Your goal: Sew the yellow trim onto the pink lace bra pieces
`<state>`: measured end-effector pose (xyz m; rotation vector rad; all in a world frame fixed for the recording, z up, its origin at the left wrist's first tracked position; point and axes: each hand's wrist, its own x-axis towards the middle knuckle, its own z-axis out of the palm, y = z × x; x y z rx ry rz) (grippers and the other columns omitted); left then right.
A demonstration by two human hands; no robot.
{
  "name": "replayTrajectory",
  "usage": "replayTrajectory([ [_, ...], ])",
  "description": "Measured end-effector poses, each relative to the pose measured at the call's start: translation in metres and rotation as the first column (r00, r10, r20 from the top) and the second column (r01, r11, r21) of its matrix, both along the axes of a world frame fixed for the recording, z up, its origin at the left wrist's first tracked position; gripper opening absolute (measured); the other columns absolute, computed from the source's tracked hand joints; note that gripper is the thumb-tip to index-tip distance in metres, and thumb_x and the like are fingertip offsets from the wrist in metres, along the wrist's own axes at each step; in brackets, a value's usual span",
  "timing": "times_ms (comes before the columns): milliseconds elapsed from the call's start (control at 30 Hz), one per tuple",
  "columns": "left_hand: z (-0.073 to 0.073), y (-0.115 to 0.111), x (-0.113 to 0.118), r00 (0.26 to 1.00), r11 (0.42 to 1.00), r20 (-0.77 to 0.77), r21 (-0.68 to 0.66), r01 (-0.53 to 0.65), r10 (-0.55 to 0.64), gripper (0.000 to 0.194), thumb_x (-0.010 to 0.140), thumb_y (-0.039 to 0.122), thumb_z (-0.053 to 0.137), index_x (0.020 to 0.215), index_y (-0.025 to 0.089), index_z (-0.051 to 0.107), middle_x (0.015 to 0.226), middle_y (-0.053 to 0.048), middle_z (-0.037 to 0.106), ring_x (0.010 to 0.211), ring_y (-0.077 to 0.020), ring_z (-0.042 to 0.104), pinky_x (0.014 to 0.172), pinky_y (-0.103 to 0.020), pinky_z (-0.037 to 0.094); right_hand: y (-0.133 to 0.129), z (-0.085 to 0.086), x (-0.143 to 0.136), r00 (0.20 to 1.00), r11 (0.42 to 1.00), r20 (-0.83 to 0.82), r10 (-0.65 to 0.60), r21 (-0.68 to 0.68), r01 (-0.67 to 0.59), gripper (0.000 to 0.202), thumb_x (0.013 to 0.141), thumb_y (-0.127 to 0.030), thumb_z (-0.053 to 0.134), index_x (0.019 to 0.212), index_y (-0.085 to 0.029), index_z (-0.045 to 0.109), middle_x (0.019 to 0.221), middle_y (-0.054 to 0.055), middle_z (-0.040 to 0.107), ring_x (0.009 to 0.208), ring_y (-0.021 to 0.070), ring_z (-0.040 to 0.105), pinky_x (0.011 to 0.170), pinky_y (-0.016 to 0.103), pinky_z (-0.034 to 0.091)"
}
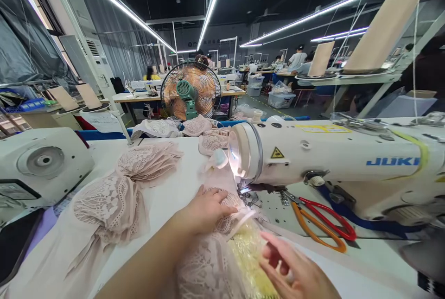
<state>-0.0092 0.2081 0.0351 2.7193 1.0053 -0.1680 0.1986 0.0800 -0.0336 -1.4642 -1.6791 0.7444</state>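
Note:
My left hand (208, 211) lies flat on beige lace fabric (227, 197) beside the needle area of a white sewing machine (278, 150), fingers spread. At lower right, my right hand (295, 266) is slightly blurred, its fingers curled inward; whatever is between them, if anything, I cannot make out. A pale narrow strip (245, 218) runs from the lace towards its index finger. Shiny clear plastic over something yellow (246, 252) lies between the hands. More lace (205, 266) hangs towards me under my left forearm.
Scissors with red and orange handles (323, 222) lie right of the needle. Gathered lace cups (100, 197) are piled on the left of the table, near another machine head (45, 164). A fan (191, 90) stands beyond, with people working farther back. Thread cones (321, 58) stand at right.

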Motion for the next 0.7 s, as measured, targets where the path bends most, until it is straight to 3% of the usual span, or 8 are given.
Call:
replayTrajectory([
  [33,0.0,-0.001,0.0,1.0,1.0,0.007,0.006,0.026,-0.026,0.056,0.078,0.011,0.053,0.128,0.037,0.05,0.145,-0.009,0.035,0.133,-0.0336,0.03,0.102,-0.064,0.02,0.01,0.001,0.012,0.983,0.991,0.17,-0.073,0.123,0.052,0.043,0.087,-0.043,0.048,0.125,-0.024,0.053,0.089,0.006,0.063,0.07,0.0186,0.06,0.064,0.028,0.051],
  [100,0.002,-0.005,0.002,0.997,0.997,0.017,0.014,0.081,-0.081,0.051,0.079,0.01,0.05,0.124,0.035,0.054,0.141,-0.009,0.042,0.132,-0.0335,0.031,0.101,-0.066,0.02,0.032,0.003,0.028,0.902,0.958,0.414,-0.126,0.287,0.002,0.047,0.087,-0.035,0.046,0.132,-0.023,0.046,0.098,0.009,0.061,0.079,0.0207,0.061,0.068,0.031,0.052],
  [200,0.003,-0.014,0.005,0.987,0.988,0.04,0.009,0.157,-0.157,0.045,0.076,0.01,0.054,0.115,0.031,0.06,0.136,-0.007,0.047,0.131,-0.0334,0.032,0.101,-0.067,0.017,0.056,0.011,0.032,0.805,0.95,0.588,-0.085,0.292,-0.112,0.037,0.089,-0.026,0.038,0.123,-0.022,0.054,0.099,0.009,0.06,0.083,0.022,0.061,0.068,0.031,0.05],
  [300,0.002,-0.024,0.009,0.972,0.979,0.116,0.011,0.204,-0.204,0.027,0.074,0.012,0.056,0.096,0.024,0.065,0.119,-0.003,0.059,0.118,-0.0261,0.047,0.106,-0.06,0.019,0.061,0.021,0.026,0.748,0.958,0.661,0.066,0.168,-0.234,0.028,0.092,-0.024,0.035,0.092,-0.023,0.063,0.087,0.005,0.059,0.076,0.0199,0.059,0.061,0.028,0.045],
  [367,-0.001,-0.029,0.012,0.964,0.975,0.15,0.031,0.218,-0.221,0.01,0.075,0.02,0.058,0.084,0.019,0.063,0.104,-0.001,0.064,0.102,-0.0203,0.057,0.107,-0.052,0.023,0.055,0.024,0.023,0.731,0.947,0.672,0.119,0.143,-0.286,0.026,0.093,-0.024,0.037,0.083,-0.022,0.06,0.084,0.004,0.057,0.074,0.0188,0.057,0.06,0.027,0.043],
  [400,-0.002,-0.031,0.014,0.964,0.974,0.143,0.046,0.221,-0.225,0.011,0.075,0.026,0.06,0.081,0.017,0.062,0.099,-0.002,0.065,0.095,-0.0193,0.058,0.107,-0.05,0.025,0.051,0.023,0.023,0.727,0.94,0.675,0.131,0.149,-0.307,0.024,0.093,-0.024,0.037,0.083,-0.021,0.059,0.084,0.004,0.056,0.075,0.0185,0.056,0.061,0.027,0.042],
  [567,-0.006,-0.036,0.023,0.975,0.964,0.046,0.171,0.206,-0.216,0.051,0.072,0.051,0.066,0.104,0.011,0.058,0.097,-0.009,0.061,0.09,-0.0247,0.057,0.096,-0.049,0.038,0.034,0.009,0.022,0.712,0.911,0.695,0.096,0.227,-0.345,0.029,0.097,-0.027,0.03,0.076,-0.02,0.048,0.078,0.003,0.053,0.071,0.0175,0.052,0.057,0.026,0.038],
  [700,-0.006,-0.038,0.024,0.975,0.959,0.035,0.192,0.207,-0.218,0.032,0.084,0.038,0.055,0.109,0.019,0.06,0.101,-0.007,0.057,0.096,-0.0243,0.054,0.096,-0.052,0.037,0.032,0.002,0.018,0.731,0.897,0.681,0.047,0.293,-0.331,0.03,0.098,-0.029,0.028,0.079,-0.021,0.049,0.076,0.003,0.052,0.068,0.0171,0.05,0.057,0.027,0.035],
])
